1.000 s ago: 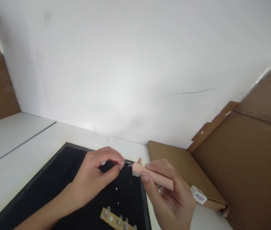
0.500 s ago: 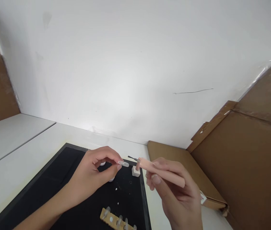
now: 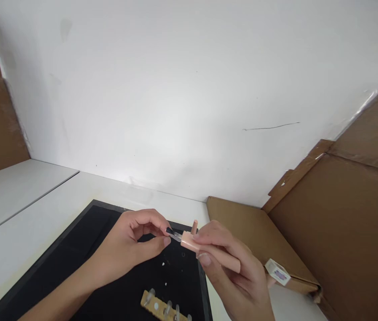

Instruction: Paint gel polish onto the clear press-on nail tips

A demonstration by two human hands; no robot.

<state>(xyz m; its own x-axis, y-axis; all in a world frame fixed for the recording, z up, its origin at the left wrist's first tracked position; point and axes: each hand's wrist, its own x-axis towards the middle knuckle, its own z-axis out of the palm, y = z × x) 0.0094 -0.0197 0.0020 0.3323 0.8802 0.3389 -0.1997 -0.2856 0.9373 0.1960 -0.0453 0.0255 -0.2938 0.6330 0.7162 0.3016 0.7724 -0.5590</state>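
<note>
The left hand (image 3: 122, 249) pinched the clear nail tip (image 3: 177, 237) above the black mat (image 3: 85, 238); the right hand (image 3: 242, 281) pinched the brush (image 3: 221, 257), bristles at the tip. Brushing seemed under way, the next stroke calling for steadiness

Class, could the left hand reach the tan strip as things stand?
Probably yes: mostly bare mat shows between the left hand and the strip, though its fingers are pinching a clear nail tip.

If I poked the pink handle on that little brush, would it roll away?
The pink handle looks long and rounded, so it might roll. It's probably stiff: no bend shows where the right hand pinches it. It may be light too, since just fingers seem to hold it.
</note>
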